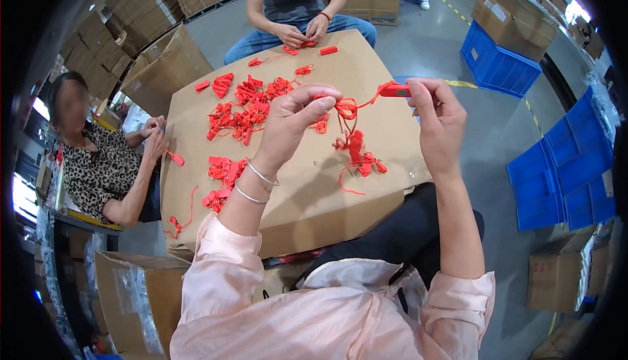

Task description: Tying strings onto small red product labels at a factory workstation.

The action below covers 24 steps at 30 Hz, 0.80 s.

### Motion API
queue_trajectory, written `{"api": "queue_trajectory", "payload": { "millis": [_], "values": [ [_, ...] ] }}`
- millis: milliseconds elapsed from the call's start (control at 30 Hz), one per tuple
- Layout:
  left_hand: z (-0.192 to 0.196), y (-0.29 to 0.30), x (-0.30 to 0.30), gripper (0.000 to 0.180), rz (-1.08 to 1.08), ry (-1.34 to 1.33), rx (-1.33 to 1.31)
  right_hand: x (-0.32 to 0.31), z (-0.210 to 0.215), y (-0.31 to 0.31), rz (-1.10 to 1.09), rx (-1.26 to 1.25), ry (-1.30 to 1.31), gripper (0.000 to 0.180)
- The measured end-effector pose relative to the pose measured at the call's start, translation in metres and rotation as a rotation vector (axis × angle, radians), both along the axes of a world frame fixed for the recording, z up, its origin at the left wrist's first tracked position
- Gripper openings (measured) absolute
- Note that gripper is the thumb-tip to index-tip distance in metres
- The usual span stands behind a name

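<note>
Above the right edge of the brown cardboard worktop [307, 170], the right hand [441, 114] pinches the outer end of a slim red plastic piece [395, 90]; its long axis points leftward, toward the left hand [296, 112], which grips a looped red cord [347, 104] (slightly slack between them).

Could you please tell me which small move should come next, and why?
Perhaps draw the left hand leftward to straighten the red cord, since its loops bunch beside that hand while the right hand pinches the red oblong piece.
</note>
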<state>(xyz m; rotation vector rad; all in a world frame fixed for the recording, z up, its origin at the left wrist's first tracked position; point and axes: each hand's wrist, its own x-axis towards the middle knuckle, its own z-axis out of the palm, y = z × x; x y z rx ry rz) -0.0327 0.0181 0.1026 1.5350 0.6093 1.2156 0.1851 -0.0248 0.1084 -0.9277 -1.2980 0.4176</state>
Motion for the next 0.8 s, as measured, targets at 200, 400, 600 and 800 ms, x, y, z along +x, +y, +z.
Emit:
{"api": "queue_trajectory", "payload": {
  "millis": [200,400,600,800],
  "values": [
    [0.0,-0.003,-0.012,0.014,-0.08,0.036,0.076,-0.007,0.004,0.008,-0.053,0.036,0.041,0.011],
    [0.01,-0.013,-0.014,0.015,-0.192,-0.007,-0.006,-0.018,0.017,0.008,-0.238,0.308,-0.304,0.008],
    [0.023,-0.019,-0.014,0.016,-0.219,-0.015,-0.045,-0.021,0.022,0.01,-0.214,0.272,-0.233,0.008],
    [0.021,-0.028,0.004,0.015,-0.32,-0.109,-0.106,-0.015,-0.005,0.009,-0.348,0.419,-0.718,0.008]
  ]
}}
